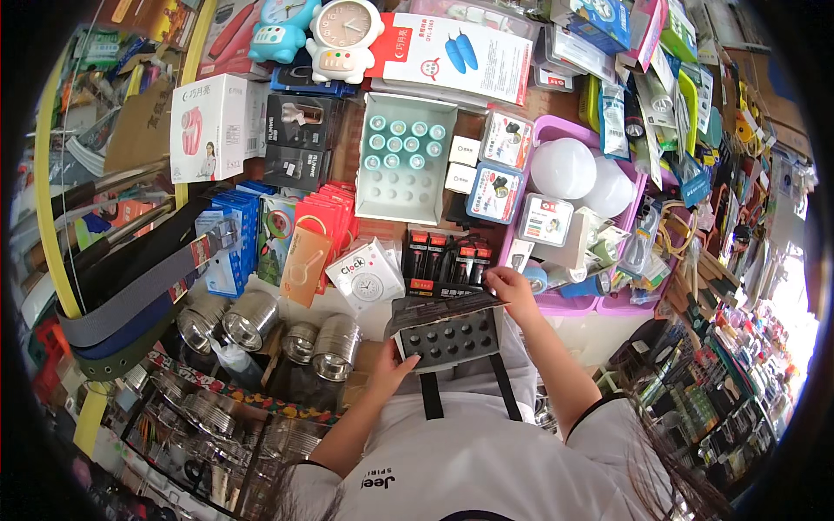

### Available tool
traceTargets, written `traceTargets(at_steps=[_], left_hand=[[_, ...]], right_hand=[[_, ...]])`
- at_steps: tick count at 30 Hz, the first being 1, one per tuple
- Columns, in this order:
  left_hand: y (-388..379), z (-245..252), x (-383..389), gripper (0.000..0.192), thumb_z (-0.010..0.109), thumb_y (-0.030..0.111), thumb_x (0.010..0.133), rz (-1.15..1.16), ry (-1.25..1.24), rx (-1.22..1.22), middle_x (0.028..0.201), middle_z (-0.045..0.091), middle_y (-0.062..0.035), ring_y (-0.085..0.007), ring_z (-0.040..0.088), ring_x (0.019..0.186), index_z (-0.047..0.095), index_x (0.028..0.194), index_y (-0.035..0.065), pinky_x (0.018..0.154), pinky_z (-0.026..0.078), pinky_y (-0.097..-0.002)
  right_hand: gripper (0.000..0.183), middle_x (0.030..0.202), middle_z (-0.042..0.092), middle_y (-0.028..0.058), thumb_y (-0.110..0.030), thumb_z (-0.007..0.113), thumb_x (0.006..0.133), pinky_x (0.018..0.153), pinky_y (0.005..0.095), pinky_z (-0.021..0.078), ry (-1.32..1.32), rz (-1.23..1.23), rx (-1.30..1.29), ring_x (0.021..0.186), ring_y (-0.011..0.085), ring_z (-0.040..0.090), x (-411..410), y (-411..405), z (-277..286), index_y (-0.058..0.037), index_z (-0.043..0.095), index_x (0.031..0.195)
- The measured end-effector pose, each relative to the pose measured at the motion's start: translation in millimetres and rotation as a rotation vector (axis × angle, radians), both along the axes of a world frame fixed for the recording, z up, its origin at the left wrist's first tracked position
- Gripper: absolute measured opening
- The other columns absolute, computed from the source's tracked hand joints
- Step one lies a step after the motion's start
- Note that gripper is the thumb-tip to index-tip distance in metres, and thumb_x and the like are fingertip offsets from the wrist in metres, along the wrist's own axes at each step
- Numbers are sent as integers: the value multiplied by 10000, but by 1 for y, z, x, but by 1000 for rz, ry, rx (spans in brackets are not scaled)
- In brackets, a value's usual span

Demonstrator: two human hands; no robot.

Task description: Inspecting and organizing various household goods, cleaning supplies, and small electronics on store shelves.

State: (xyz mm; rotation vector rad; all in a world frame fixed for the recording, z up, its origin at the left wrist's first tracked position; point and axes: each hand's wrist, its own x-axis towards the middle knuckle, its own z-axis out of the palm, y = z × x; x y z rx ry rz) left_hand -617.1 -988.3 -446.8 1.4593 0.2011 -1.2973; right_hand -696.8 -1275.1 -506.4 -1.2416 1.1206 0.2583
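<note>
My left hand (392,368) holds the lower left corner of a small dark display box (449,358), with its thumb on the front edge. The box has rows of round holes in a grey insert, and no items show in them. My right hand (511,290) grips the box's raised dark lid flap (449,309) at its right corner. Just beyond the lid stands a black display box (445,286) of black and red packaged items. Farther up, a pale tray (408,211) holds several small teal-rimmed flashlights, lens up, above some unfilled holes.
Purple baskets (521,215) with white bulbs (563,168) stand at the right. A white clock box (366,277), red packets (326,221) and blue boxes (244,215) lie left of centre. Steel cups (337,346) sit below them, near my left arm. Belts (140,306) hang at far left.
</note>
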Motion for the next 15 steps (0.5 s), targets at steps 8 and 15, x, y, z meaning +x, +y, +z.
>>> traceTargets(at_steps=[8, 15], left_hand=[[11, -10, -10, 560, 672, 102, 795, 38, -46, 27, 1148, 511, -81, -168, 506, 1052, 362, 1250, -5, 911, 411, -313], [30, -27, -15, 592, 789, 273, 657, -160, -332, 100, 910, 573, -67, -122, 529, 767, 499, 1081, -22, 596, 423, -253]], right_hand=[[79, 747, 542, 128, -33, 628, 762, 556, 335, 445, -287, 288, -601, 606, 251, 547, 67, -17, 43, -15, 608, 837], [562, 1287, 373, 146, -133, 688, 638, 1001, 522, 292, -362, 748, -1156, 1159, 347, 380, 173, -86, 15, -180, 512, 1170]])
